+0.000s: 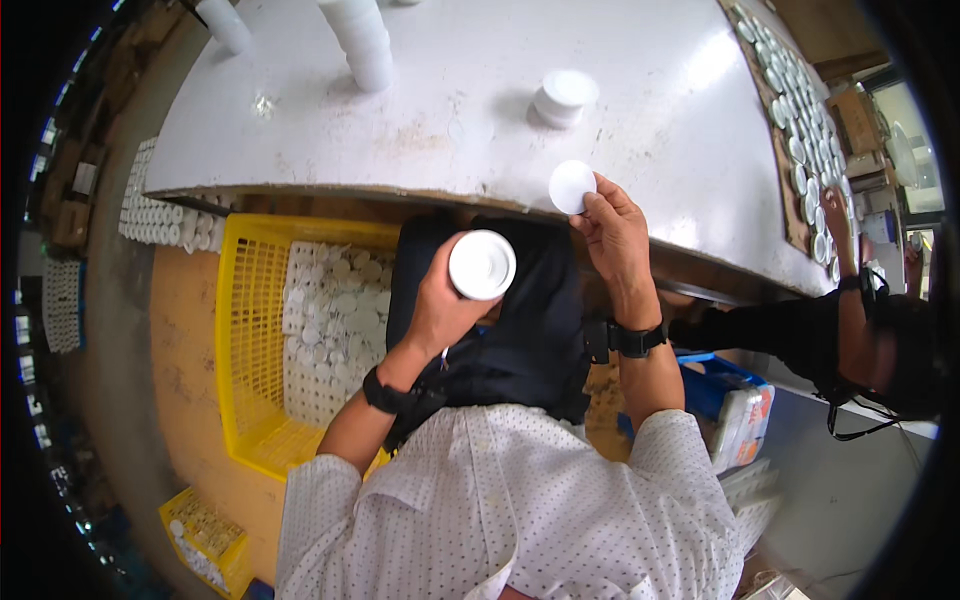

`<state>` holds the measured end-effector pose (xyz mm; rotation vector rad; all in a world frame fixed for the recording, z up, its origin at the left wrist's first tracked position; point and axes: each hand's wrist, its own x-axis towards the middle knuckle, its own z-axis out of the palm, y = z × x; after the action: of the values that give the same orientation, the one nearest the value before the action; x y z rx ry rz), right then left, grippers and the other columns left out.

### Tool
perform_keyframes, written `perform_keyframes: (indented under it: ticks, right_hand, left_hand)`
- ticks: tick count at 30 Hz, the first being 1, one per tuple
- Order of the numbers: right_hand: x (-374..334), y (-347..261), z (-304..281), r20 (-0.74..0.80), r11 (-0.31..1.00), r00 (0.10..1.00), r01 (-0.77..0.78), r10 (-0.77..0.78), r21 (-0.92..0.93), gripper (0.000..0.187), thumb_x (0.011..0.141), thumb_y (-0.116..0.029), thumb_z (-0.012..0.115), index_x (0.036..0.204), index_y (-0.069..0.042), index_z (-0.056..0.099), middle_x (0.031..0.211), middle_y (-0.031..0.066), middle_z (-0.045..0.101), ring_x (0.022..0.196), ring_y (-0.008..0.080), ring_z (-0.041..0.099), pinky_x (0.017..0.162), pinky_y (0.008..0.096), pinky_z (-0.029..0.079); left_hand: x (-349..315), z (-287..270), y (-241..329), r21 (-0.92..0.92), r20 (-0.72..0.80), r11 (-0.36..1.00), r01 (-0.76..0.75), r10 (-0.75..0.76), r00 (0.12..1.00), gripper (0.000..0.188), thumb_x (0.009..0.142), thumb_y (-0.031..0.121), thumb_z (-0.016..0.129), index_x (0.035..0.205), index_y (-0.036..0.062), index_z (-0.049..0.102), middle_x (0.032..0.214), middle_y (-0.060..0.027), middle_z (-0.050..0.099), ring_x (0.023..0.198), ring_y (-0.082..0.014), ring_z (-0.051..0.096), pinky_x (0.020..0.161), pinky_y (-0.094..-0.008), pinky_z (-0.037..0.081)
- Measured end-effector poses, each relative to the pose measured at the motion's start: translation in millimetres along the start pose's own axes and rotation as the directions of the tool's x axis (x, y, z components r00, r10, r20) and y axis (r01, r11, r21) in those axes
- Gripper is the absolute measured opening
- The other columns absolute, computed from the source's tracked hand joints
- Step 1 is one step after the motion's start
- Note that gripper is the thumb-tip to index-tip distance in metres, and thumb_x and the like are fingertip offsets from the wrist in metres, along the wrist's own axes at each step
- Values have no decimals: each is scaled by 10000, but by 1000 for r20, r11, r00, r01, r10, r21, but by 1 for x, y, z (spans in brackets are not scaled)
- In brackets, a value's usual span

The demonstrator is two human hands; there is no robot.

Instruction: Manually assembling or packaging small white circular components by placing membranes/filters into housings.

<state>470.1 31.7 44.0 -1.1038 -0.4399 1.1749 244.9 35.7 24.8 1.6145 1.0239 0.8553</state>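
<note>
By the counter's (450, 135) near edge, the left hand (438, 308) clasps a white cup (482, 265), seemingly for steadiness; the right hand (614, 238) pinches a disc (571, 187).

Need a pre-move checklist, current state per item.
1. White cup gripped in left hand: ok.
2. White disc pinched in right hand: ok.
3. Cup's inside clean: cannot tell, too little detail.
4. Disc off the table: cannot tell, they overlap in this view.
5. Short white stack clear of right hand: ok, stands apart.
6. Tall white stack fully visible: not ok, cut by upper picture edge.
</note>
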Motion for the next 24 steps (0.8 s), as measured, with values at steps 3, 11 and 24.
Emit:
perform_keyframes:
  ticks: [3,11,24]
  right_hand:
    - [-21,21,2,18,997,998,-60,61,-55,256,832,-52,587,1070,33,546,896,68,618,685,97,582,564,194,492]
    - [-48,62,17,117,957,989,-57,93,-286,220,784,-101,678,959,7,601,770,13,597,635,43,524,529,168,431]
    - [-50,70,27,116,950,984,-94,134,-299,254,742,-67,719,869,-18,505,709,19,551,630,50,523,518,182,446]
  left_hand:
    - [6,9,-1,-54,-1,998,15,-15,1000,678,641,23,752,1221,-10,402,1108,-106,550,1032,-173,531,870,-298,441]
    - [-5,15,-16,-438,150,896,80,-15,989,736,699,-4,689,1305,6,271,1215,-137,443,1133,-203,459,933,-313,415]
    - [-12,12,-21,-379,118,912,155,-119,986,445,877,178,533,1268,47,365,1018,-105,544,697,-84,541,531,-193,469]
